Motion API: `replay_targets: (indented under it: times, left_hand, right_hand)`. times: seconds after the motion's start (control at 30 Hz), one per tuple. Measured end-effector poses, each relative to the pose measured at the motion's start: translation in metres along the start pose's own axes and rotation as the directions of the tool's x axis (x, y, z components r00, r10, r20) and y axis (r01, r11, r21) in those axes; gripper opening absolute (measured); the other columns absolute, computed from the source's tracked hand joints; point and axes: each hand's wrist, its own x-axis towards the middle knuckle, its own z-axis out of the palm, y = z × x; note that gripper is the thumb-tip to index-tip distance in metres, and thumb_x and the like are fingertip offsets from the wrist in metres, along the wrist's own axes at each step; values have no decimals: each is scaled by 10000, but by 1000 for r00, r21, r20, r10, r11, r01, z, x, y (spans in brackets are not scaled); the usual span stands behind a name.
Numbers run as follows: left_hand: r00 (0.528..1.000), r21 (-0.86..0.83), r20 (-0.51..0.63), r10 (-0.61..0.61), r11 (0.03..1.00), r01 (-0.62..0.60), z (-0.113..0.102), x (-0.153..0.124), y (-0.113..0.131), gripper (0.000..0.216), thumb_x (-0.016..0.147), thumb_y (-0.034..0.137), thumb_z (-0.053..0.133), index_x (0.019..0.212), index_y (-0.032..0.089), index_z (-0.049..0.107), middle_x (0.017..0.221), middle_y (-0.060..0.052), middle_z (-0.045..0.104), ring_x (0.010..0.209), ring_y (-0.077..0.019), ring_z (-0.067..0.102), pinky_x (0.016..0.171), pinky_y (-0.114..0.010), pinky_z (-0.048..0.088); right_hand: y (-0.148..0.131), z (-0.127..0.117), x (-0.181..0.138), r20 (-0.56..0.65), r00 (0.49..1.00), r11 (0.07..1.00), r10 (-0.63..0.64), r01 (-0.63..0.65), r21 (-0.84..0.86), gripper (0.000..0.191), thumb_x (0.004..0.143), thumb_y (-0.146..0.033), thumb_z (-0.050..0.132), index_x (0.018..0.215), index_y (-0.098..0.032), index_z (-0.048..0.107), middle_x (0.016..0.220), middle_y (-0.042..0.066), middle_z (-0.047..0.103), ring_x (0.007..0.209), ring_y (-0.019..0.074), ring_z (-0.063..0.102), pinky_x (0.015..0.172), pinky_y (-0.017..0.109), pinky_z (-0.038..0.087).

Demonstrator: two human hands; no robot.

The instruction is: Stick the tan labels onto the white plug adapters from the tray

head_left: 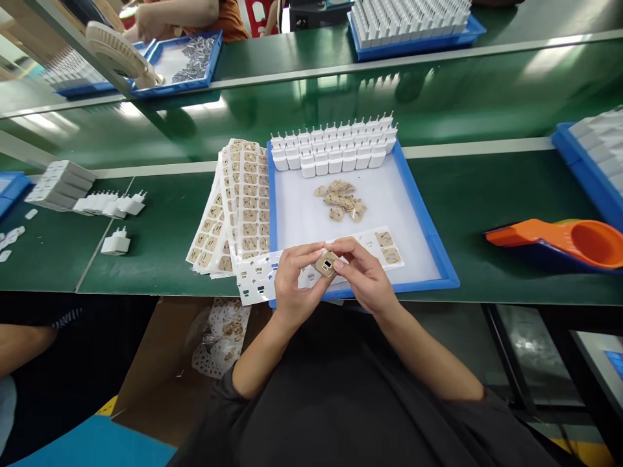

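Between my left hand and my right hand, a small power adapter is pinched, its tan-covered end with a dark port slot facing up. Fingers of both hands close round it; its sides are mostly hidden. Below the hands, a partly used sticker sheet lies across the near edge of a blue-rimmed tray, with a few tan stickers at its right end. Inside the tray are a loose pile of tan pieces and rows of white plug adapters, pins up.
Stacked sticker sheets lie left of the tray. Farther left stand more white adapters. An orange scoop-like object lies right. A cardboard box sits below the bench. Another person's hand is across the bench, near a fan.
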Motion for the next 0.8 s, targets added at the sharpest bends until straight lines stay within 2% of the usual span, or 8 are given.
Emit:
replay_targets:
  times: [0.07,0.17,0.27,0.4,0.63,0.73,0.8]
  left_hand:
    - [998,36,-23,64,997,-64,4,-2,-2,373,835,145,763,1147,241,582,1149,-73,711,1082,-211,681,915,-412,575]
    - [987,82,-59,150,986,-145,10,-4,-3,371,839,110,734,1143,241,566,1125,-68,699,1053,-200,677,882,-392,581]
    - [982,104,-84,169,982,-161,12,-5,-3,389,822,120,764,1135,234,563,1113,-69,697,1045,-202,677,883,-394,583]
    - [984,112,-85,153,983,-144,12,-5,-3,410,813,153,793,1136,238,555,1115,-68,701,1035,-201,678,879,-402,588]
    - [956,185,-103,274,950,-253,13,-6,-4,457,783,83,791,1150,219,555,1117,-83,708,1070,-216,669,898,-415,595]
    - [961,157,-97,258,958,-242,11,-7,-4,485,770,82,804,1162,229,559,1132,-78,709,1078,-217,670,911,-419,589]
    - [980,82,-85,181,981,-174,9,-9,-5,486,775,102,808,1171,238,562,1149,-79,704,1083,-221,673,917,-427,586]
  right_hand:
    - [-1,6,-1,-36,998,998,-46,44,-52,228,861,-356,699,1059,-263,634,1049,40,539,942,182,551,715,296,560]
    - [-2,13,0,-86,992,996,-91,91,-8,168,840,-287,716,967,-260,609,967,12,509,847,157,513,669,269,509]
    - [1,16,2,-118,984,988,-130,139,70,49,883,-233,661,916,-260,635,907,-1,510,837,152,496,744,286,473]
    - [4,15,3,-121,987,985,-103,118,124,106,893,-189,631,927,-271,689,920,2,537,877,156,502,815,305,434]
    - [1,17,0,-156,985,983,-72,96,156,99,857,-187,634,883,-260,694,916,8,548,883,170,524,808,314,446]
    - [3,15,-1,-131,989,985,-63,82,152,119,882,-212,601,917,-259,704,950,22,554,899,181,540,795,326,469]
    - [4,12,-3,-96,993,987,-64,78,143,138,884,-219,608,965,-264,710,976,26,553,912,181,543,809,331,486]
